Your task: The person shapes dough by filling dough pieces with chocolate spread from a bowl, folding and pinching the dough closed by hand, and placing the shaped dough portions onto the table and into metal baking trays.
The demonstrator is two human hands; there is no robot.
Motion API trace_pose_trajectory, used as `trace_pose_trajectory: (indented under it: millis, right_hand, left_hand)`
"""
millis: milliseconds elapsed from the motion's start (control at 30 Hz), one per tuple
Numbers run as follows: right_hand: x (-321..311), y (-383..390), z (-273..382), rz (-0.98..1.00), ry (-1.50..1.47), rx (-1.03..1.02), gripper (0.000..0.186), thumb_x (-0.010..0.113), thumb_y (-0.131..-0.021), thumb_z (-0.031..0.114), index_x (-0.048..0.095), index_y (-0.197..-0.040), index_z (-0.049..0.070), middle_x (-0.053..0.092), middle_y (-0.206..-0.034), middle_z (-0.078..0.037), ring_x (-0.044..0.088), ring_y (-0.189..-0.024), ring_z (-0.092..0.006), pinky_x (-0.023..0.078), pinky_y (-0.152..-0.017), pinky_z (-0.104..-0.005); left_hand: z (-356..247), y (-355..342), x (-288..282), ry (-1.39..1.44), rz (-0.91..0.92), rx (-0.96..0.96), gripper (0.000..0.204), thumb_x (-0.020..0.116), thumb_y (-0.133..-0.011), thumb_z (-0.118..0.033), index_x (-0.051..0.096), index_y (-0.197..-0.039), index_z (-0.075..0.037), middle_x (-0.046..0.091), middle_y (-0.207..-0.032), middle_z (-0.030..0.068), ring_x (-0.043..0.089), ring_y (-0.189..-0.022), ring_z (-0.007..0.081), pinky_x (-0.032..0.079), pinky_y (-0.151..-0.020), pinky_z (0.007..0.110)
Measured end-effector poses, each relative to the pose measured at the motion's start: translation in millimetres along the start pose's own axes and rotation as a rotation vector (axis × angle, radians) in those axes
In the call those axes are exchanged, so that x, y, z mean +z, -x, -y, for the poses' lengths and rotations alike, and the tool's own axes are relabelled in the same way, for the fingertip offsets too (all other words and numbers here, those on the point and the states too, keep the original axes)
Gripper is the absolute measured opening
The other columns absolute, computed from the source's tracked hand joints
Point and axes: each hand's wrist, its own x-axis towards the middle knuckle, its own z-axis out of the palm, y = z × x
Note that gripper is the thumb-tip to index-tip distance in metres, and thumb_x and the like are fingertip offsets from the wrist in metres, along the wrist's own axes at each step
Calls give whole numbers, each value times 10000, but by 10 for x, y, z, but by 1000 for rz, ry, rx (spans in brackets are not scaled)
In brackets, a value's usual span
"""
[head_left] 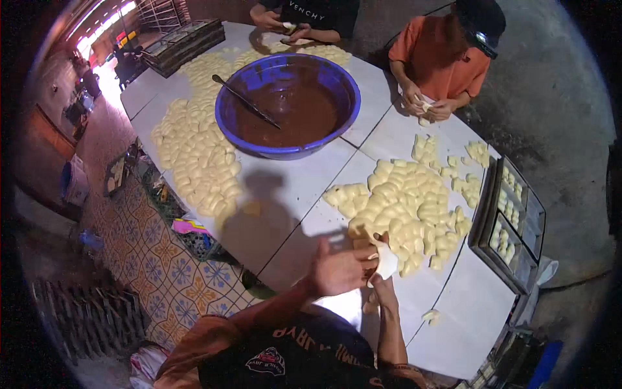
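A flattened pale piece of dough (387, 262) hangs over the near side of the table, just in front of me. My right hand (384, 292) grips it from below, its fingers partly hidden behind it. Palm side on, my left hand (342, 268) has its thumb raised and its fingers stretched toward the dough, their tips at its left edge. Right beyond both hands spreads a cluster of cream dough pieces (414, 207), lying close together on the white tiled table (324, 175). One small dough piece (431, 317) sits alone to the right.
A blue basin (353, 123) of brown filling with a dark spoon (246, 102) stands mid-table. More dough pieces (194, 152) cover the left side. Sectioned trays (512, 223) sit at the right edge. Two people work at the far side, one in an orange shirt (424, 55).
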Motion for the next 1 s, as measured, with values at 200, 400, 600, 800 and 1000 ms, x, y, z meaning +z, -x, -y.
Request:
trace_pose_trajectory:
  millis: [200,400,600,800,1000]
  right_hand:
    - [-33,-315,97,-229,-352,165,1040,673,-757,587,91,-1487,130,262,-1410,-135,393,-1269,-310,424,-1018,-446]
    - [-67,-330,16,-78,-106,-51,929,684,-832,379,52,-1499,243,263,-1446,-196,424,-1263,-319,488,-961,-451]
    - [-187,-369,-420,1,-205,-312,784,629,-893,244,127,-1495,255,272,-1467,-171,464,-1225,-266,410,-1038,-463]
    - [-107,-552,-404,-29,-881,47,644,587,-922,250,272,-1428,8,537,-1176,-165,575,-1046,-263,511,-876,-341]
    - [-81,-211,-403,-462,-328,7,222,593,-892,87,618,-1078,-32,596,-948,-119,551,-810,-141,444,-724,-236]
  left_hand:
    - [-2108,-928,666,-1307,-380,458,746,240,-948,-627,524,-1242,-2,620,-1116,193,600,-972,241,463,-812,367]
    - [-3440,-1243,210,-1961,-772,-220,956,103,-802,-830,581,-760,-2,532,-652,56,485,-631,138,399,-587,325]
    - [-2983,-1237,689,-1906,-753,-19,960,43,-794,-828,575,-747,-30,450,-540,-3,394,-499,120,364,-521,279]
    - [-1477,-733,674,-273,122,-264,1131,69,-784,-838,486,-1258,100,619,-1109,208,613,-960,286,457,-884,330]
    - [-273,-308,599,-925,-555,167,800,230,-950,-611,342,-1364,64,495,-1282,245,515,-1171,343,415,-1007,426]
